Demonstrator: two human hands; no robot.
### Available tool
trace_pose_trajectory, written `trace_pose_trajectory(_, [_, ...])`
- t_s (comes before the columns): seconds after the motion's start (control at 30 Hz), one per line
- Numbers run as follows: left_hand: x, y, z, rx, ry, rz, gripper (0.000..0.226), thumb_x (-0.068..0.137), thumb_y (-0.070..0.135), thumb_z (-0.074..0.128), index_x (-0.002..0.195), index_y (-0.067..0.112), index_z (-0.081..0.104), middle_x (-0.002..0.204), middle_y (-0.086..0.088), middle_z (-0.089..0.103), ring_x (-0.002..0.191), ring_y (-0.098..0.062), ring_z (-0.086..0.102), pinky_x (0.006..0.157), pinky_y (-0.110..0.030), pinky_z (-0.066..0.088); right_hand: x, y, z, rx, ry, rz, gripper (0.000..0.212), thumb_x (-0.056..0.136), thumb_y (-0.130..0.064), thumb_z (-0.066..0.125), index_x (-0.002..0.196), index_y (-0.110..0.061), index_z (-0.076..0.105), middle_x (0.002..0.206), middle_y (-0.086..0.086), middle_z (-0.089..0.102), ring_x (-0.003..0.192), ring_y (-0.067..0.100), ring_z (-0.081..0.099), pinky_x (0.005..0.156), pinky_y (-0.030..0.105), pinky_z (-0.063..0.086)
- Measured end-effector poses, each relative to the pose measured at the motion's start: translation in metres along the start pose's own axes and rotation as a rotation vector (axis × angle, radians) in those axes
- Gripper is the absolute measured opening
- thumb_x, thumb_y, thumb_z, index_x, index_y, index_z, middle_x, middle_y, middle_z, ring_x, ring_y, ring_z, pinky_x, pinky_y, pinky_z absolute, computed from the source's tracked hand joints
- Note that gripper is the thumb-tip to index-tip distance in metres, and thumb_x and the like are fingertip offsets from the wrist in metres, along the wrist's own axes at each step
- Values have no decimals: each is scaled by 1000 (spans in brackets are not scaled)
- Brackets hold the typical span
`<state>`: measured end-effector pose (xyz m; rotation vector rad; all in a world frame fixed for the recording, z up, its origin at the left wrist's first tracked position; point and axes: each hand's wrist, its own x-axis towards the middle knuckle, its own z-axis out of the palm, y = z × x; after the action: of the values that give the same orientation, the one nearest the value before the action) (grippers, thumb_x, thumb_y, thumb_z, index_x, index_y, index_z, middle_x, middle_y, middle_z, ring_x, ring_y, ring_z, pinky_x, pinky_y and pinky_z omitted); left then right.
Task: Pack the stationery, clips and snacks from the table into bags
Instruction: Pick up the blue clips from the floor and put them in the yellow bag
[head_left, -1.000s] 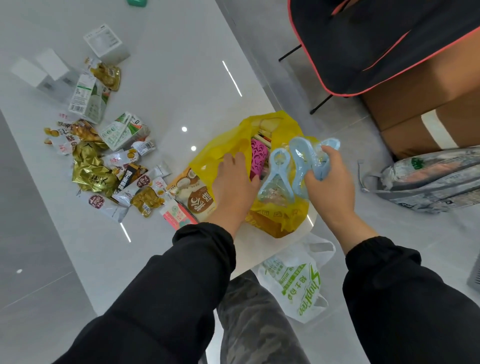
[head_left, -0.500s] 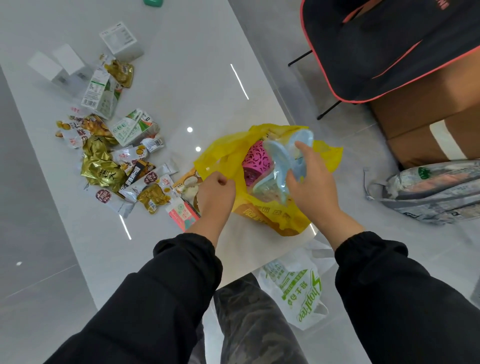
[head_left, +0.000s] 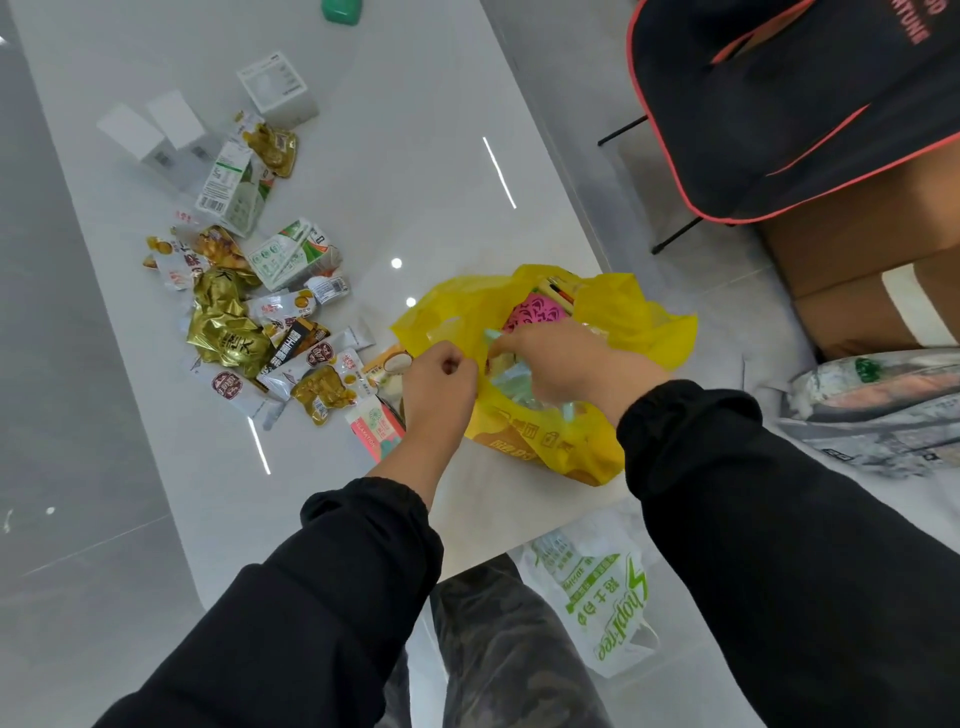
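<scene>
On the left of the glossy white desk (head_left: 395, 156) lies what I have not packed yet: a heap of foil and paper snack packets (head_left: 244, 332), with small white cardboard boxes (head_left: 156, 135) beyond it.

My left hand (head_left: 439, 387) is curled at the near-left lip of the thin yellow plastic bag (head_left: 639, 322), pinching the film to hold the mouth open. The bag sits at the desk's near-right corner.

Just to the right, my right hand (head_left: 566, 364) reaches into that mouth over the clear packet of pale blue plastic clips (head_left: 511, 382). My fingertips are hidden, so I cannot tell whether I grip the packet or only press on it. Beside my knuckles, a pink perforated plastic piece (head_left: 535, 312) is already inside.

So the step is seating the clips in the bag. Next, I judge, the right hand must come out without dragging the film, then cross to the snack heap while the left keeps the mouth wide.

The bag lies on its side, long axis running away from me with the printed bottom nearest, and the mouth facing up and away. The packet's own axis is too covered to read.

Further right, off the desk, a white and green plastic carrier bag (head_left: 597, 597) hangs by my knee and a grey printed tote bag (head_left: 872, 405) lies on the floor.
</scene>
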<state>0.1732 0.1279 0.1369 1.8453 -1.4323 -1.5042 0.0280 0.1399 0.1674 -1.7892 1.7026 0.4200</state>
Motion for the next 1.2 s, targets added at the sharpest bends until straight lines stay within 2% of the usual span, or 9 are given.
trace_pose_trajectory(0.17, [2, -3, -4, -31, 31, -33, 7, 69, 9, 47, 62, 10, 48, 62, -15, 47, 57, -26, 49, 51, -35, 40, 16, -4, 6, 217, 133, 12, 70, 80, 9, 45, 141, -19, 27, 73, 3, 53, 76, 25, 52, 57, 31, 30])
trace_pose_trajectory(0.3, [2, -4, -5, 10, 27, -18, 13, 73, 7, 50, 62, 10, 45, 59, -6, 43, 55, -20, 42, 50, -27, 34, 26, -9, 25, 223, 215, 36, 45, 82, -5, 60, 125, -11, 46, 112, 9, 61, 111, 29, 51, 101, 36, 26])
trace_pose_trajectory(0.4, [0, -4, -2, 278, 11, 47, 14, 82, 12, 52, 70, 15, 45, 74, 2, 45, 64, -16, 39, 53, -26, 27, 12, 0, 34, 530, 545, 95, 26, 84, -17, 65, 109, -9, 60, 111, 6, 60, 109, 22, 51, 102, 34, 34])
trace_pose_trajectory(0.47, [-1, -2, 2, 439, 10, 114, 11, 84, 13, 54, 95, 14, 54, 104, -2, 49, 85, -19, 46, 62, -29, 32, -11, 13, 40, 747, 796, 323, 18, 90, -12, 57, 106, -7, 63, 111, 6, 60, 109, 20, 50, 93, 22, 35])
trace_pose_trajectory(0.53, [3, -2, 7, 550, -27, 197, 48, 81, 8, 57, 127, 15, 45, 131, -5, 39, 114, -24, 43, 78, -33, 40, -29, 34, 51, 823, 908, 631, 22, 91, -12, 55, 112, -6, 60, 118, 9, 56, 117, 23, 47, 93, 23, 33])
trace_pose_trajectory(0.7, [6, 10, 20, 928, -208, 592, 86, 78, 16, 63, 150, 20, 17, 158, -9, 10, 146, -29, 2, 118, -47, 7, -37, 78, 69, 1338, 565, 1228, 85, 83, -40, 69, 145, -4, 24, 148, 15, 32, 135, 34, 34, 106, 42, 32])
trace_pose_trajectory(0.9, [16, 7, 35, 1105, -334, 787, 66, 87, 32, 57, 146, 19, 29, 148, -2, 37, 144, -25, 15, 116, -51, 2, -35, 80, 80, 1658, 412, 1169, 52, 93, -19, 61, 138, -3, 41, 141, 13, 46, 127, 31, 45, 93, 36, 39])
trace_pose_trajectory(1.03, [17, 14, 41, 1131, -301, 830, 55, 88, 32, 60, 137, 19, 39, 121, -5, 56, 121, -24, 47, 116, -49, 6, -46, 80, 72, 1890, 581, 1076, 39, 95, -11, 53, 133, -6, 48, 130, 13, 56, 98, 23, 58, 82, 35, 42])
trace_pose_trajectory(1.2, [16, 19, 46, 1227, -351, 836, 57, 89, 37, 59, 138, 17, 37, 114, -8, 59, 110, -26, 54, 116, -47, 11, -64, 89, 63, 2169, 790, 834, 23, 98, -2, 38, 110, -2, 57, 112, 19, 59, 97, 33, 58, 99, 52, 42])
